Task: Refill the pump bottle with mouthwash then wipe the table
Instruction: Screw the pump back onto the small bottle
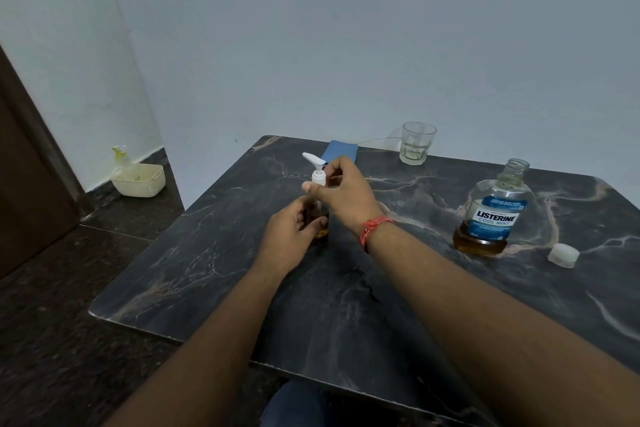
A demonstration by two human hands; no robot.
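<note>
A small clear pump bottle [321, 231] with amber liquid stands on the dark marble table [346, 305]. My left hand [289, 239] wraps around its body. My right hand [343, 189] pinches the white collar of the pump head [317, 168] on top of the bottle, its nozzle pointing up and left. The mouthwash bottle [495, 215], uncapped and upright, stands to the right with a little amber liquid at its bottom. Its clear cap [563, 255] lies on the table further right. A folded blue cloth [341, 152] rests at the far edge, behind the pump bottle.
A clear drinking glass [416, 143] stands at the far edge of the table, by the wall. On the floor at the left, a cream plastic basket [140, 179] holds a spray bottle [120, 156], near a brown door [27, 166].
</note>
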